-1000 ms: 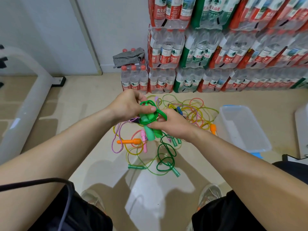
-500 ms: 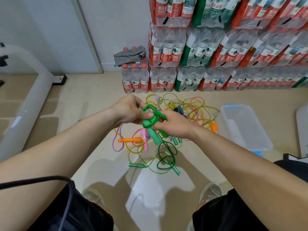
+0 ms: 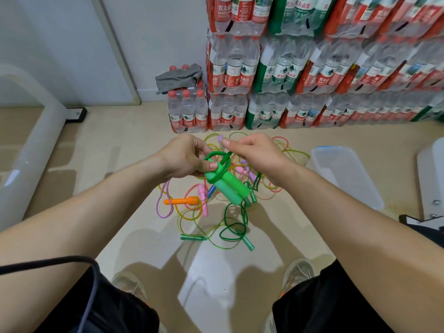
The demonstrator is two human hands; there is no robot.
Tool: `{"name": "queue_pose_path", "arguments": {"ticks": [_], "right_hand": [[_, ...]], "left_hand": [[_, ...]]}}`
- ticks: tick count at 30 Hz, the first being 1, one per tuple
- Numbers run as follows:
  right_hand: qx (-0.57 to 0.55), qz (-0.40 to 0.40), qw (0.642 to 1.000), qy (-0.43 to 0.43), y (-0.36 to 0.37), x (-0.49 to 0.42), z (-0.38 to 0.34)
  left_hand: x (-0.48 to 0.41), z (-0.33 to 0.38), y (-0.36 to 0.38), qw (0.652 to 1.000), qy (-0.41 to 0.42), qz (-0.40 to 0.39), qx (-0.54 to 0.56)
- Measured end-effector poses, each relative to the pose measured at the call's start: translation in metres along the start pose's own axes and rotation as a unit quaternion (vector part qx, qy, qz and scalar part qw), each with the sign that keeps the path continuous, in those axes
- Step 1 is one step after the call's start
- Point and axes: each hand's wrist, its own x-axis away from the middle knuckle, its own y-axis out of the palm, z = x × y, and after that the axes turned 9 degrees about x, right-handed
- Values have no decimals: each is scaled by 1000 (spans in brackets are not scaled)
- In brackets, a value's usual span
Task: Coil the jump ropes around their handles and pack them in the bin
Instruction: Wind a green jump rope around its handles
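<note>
My left hand [image 3: 189, 156] grips the top ends of two light green jump rope handles [image 3: 230, 186], held side by side and pointing down to the right. Green cord [image 3: 217, 156] loops around the handles' upper part. My right hand [image 3: 254, 152] pinches that cord just above the handles. Below my hands a tangled pile of jump ropes [image 3: 216, 212] in green, yellow, pink and orange lies on the floor. The clear plastic bin [image 3: 346, 179] stands on the floor to the right of the pile.
Stacked packs of water bottles [image 3: 288, 80] line the wall behind the pile, one with a grey cloth [image 3: 179, 79] on top. A white frame leg [image 3: 31, 145] runs along the left. My shoes [image 3: 298, 270] are near the bottom edge.
My right hand has let go of the handles' lower part and risen to pinch the cord above them. The handles now stick out free below my left hand.
</note>
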Motion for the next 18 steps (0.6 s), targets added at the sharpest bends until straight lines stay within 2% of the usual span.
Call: {"name": "queue_pose_path", "arguments": {"ticks": [5,7,10,12,15,17,18], "right_hand": [[-158,31,984,72,-12,-5,7],[-130,46,989,62,-11,-5,9],[-115,-5,993,0,-12,-4,9],[-20,-23,999,-42,-16,1,2],[136,-6,986,-95,-21,5,-7],[142,-16,983,-112,-24,3,-6],[105,-24,988,-106,-24,1,-3]], "left_hand": [[7,10,8,996,49,-22,67],[9,9,7,994,46,-14,95],[12,4,6,993,45,-9,111],[14,2,3,992,42,-14,117],[16,1,-1,991,42,-31,120],[17,1,-1,989,42,-46,136],[17,1,-1,986,42,-53,154]]}}
